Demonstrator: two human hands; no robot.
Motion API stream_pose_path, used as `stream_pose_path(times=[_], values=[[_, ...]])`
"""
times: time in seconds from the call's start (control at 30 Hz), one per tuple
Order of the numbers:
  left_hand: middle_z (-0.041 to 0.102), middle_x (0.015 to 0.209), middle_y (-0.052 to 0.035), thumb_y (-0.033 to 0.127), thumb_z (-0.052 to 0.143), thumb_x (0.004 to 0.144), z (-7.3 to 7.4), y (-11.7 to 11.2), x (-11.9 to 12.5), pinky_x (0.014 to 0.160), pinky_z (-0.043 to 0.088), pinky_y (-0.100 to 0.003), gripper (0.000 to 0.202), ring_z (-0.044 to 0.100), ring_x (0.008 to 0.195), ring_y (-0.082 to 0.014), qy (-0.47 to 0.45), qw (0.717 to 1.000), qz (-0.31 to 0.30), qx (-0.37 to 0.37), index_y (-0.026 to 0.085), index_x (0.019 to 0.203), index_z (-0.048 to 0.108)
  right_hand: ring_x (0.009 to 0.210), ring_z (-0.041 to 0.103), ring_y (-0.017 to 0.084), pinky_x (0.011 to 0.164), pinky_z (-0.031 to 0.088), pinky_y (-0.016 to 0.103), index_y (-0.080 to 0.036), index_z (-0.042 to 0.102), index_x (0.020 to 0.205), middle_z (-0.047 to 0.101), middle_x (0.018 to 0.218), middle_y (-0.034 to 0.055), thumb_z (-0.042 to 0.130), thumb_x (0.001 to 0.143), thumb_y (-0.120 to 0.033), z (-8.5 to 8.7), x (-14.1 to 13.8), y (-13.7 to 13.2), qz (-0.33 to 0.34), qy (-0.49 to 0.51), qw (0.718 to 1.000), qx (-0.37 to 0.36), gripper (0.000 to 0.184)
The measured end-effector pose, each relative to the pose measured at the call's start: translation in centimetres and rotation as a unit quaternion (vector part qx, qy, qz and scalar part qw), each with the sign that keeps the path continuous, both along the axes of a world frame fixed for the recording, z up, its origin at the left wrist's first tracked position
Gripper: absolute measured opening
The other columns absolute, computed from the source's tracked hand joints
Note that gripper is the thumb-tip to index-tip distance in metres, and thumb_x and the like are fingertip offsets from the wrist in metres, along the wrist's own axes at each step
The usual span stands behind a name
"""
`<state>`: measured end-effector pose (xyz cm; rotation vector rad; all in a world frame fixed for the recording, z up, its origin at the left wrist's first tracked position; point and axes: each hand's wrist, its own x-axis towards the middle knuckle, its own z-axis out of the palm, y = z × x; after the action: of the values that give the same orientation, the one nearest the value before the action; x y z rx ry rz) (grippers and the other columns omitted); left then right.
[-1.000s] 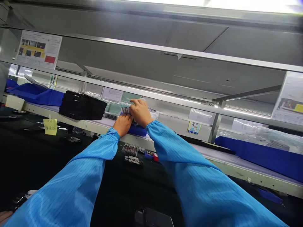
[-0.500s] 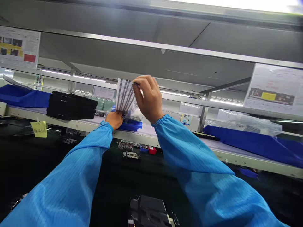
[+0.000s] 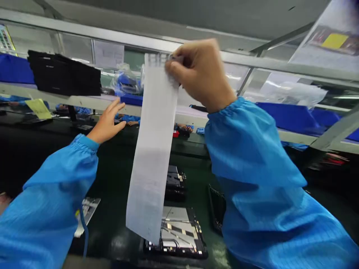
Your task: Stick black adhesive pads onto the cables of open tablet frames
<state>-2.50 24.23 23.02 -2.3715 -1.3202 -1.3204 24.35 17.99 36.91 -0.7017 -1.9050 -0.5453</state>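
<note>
From my right hand [image 3: 200,73] hangs a long white paper strip [image 3: 154,142], pinched at its top corner. Dark marks run along the strip's top edge; the rest of the side facing me is plain white. My left hand [image 3: 108,121] is off the strip, to its left, with fingers stretched and thumb apart, holding nothing. Behind and below the strip's lower end, an opened electronic device [image 3: 179,231] with silver panels and dark edges lies on the dark bench, partly covered by the strip.
Across the back, a shelf [image 3: 81,101] carries a stack of black sheets [image 3: 64,74], a bagged blue item [image 3: 126,84] and a blue bin [image 3: 288,117]. A yellow note [image 3: 39,108] hangs from its edge. Another device [image 3: 175,183] and a black frame [image 3: 217,207] lie on the bench. Other people's hands show beyond.
My right hand has drawn the strip toward me and up, so it now hangs unfolded. My left hand has let go of it and moved left. The view has tilted down.
</note>
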Motion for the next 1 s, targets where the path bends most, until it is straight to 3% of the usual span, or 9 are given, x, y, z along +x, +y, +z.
stream_pose_path(times=[0.13, 0.17, 0.27, 0.37, 0.5, 0.63, 0.73, 0.83, 1.0], values=[[0.063, 0.137, -0.0165, 0.074, -0.003, 0.093, -8.7, -7.6, 2.9, 0.100, 0.053, -0.045, 0.095, 0.062, 0.126, -0.0301, -0.199, 0.913, -0.199, -0.296, 0.016, 0.136, 0.059, 0.073, 0.061, 0.015, 0.075, 0.048, 0.031, -0.014, 0.069, 0.084, 0.063, 0.075, -0.0002, 0.062, 0.094, -0.017, -6.5, -1.5, 3.0, 0.009, -0.076, 0.995, -0.061, 0.013], [0.065, 0.134, -0.0180, 0.082, 0.016, 0.091, -10.8, -8.9, 3.8, 0.098, 0.054, -0.045, 0.091, 0.064, 0.121, -0.0322, -0.271, 0.842, -0.248, -0.396, 0.015, 0.132, 0.062, 0.077, 0.063, 0.018, 0.077, 0.049, 0.032, -0.013, 0.070, 0.088, 0.067, 0.080, 0.0024, 0.060, 0.095, -0.017, -8.2, -1.6, 3.5, 0.007, -0.080, 0.994, -0.070, 0.012], [0.072, 0.122, -0.0164, 0.065, 0.068, 0.080, -15.9, -11.3, 5.7, 0.090, 0.057, -0.042, 0.064, 0.071, 0.107, -0.0307, -0.386, 0.724, -0.255, -0.511, 0.017, 0.122, 0.066, 0.094, 0.065, 0.022, 0.084, 0.050, 0.034, -0.014, 0.070, 0.103, 0.071, 0.099, 0.0095, 0.051, 0.101, -0.020, -13.4, -0.7, 3.1, 0.016, -0.062, 0.996, -0.067, 0.020], [0.075, 0.110, -0.0137, 0.059, 0.065, 0.083, -18.5, -11.7, 6.2, 0.083, 0.058, -0.039, 0.052, 0.073, 0.096, -0.0264, -0.429, 0.714, -0.227, -0.505, 0.018, 0.116, 0.066, 0.104, 0.064, 0.021, 0.090, 0.050, 0.034, -0.019, 0.069, 0.114, 0.071, 0.111, 0.0104, 0.045, 0.105, -0.023, -19.7, 0.8, 0.1, 0.079, -0.093, 0.992, -0.042, 0.026], [0.075, 0.103, -0.0151, 0.080, 0.045, 0.083, -20.3, -12.3, 6.3, 0.080, 0.058, -0.042, 0.073, 0.073, 0.094, -0.0290, -0.477, 0.698, -0.217, -0.488, 0.016, 0.110, 0.066, 0.093, 0.068, 0.018, 0.082, 0.054, 0.034, -0.023, 0.070, 0.113, 0.073, 0.114, 0.0085, 0.054, 0.101, -0.019, -29.8, 1.6, -4.8, 0.211, -0.232, 0.948, 0.051, 0.020], [0.074, 0.110, -0.0106, 0.068, 0.072, 0.075, -22.8, -14.0, 7.4, 0.088, 0.056, -0.038, 0.064, 0.070, 0.101, -0.0261, -0.521, 0.716, -0.150, -0.439, 0.018, 0.115, 0.062, 0.102, 0.069, 0.020, 0.092, 0.056, 0.035, -0.018, 0.068, 0.111, 0.072, 0.119, 0.0114, 0.062, 0.096, -0.020, -38.0, 2.4, -7.8, 0.263, -0.271, 0.926, 0.019, 0.016], [0.074, 0.110, -0.0064, 0.051, 0.083, 0.073, -24.5, -15.2, 8.4, 0.092, 0.054, -0.035, 0.056, 0.070, 0.102, -0.0226, -0.511, 0.719, -0.125, -0.453, 0.020, 0.115, 0.060, 0.105, 0.069, 0.024, 0.091, 0.058, 0.041, -0.019, 0.065, 0.118, 0.071, 0.119, 0.0129, 0.065, 0.094, -0.038, -40.5, 3.6, -9.1, 0.276, -0.183, 0.939, -0.098, 0.030], [0.074, 0.100, -0.0045, 0.045, 0.085, 0.071, -25.3, -16.1, 9.1, 0.089, 0.055, -0.036, 0.048, 0.070, 0.096, -0.0222, -0.475, 0.717, -0.127, -0.494, 0.019, 0.105, 0.063, 0.111, 0.066, 0.027, 0.091, 0.058, 0.044, -0.024, 0.060, 0.129, 0.067, 0.121, 0.0142, 0.065, 0.093, -0.041, -40.2, 4.2, -9.2, 0.201, 0.020, 0.943, -0.263, 0.040], [0.072, 0.096, -0.0017, 0.039, 0.085, 0.070, -25.8, -16.5, 9.8, 0.088, 0.054, -0.035, 0.044, 0.069, 0.098, -0.0218, -0.419, 0.730, -0.130, -0.524, 0.021, 0.102, 0.062, 0.080, 0.068, 0.018, 0.071, 0.057, 0.030, -0.022, 0.070, 0.111, 0.072, 0.095, 0.0057, 0.062, 0.096, -0.042, -39.8, 3.4, -6.6, 0.185, 0.174, 0.816, -0.520, 0.026]])
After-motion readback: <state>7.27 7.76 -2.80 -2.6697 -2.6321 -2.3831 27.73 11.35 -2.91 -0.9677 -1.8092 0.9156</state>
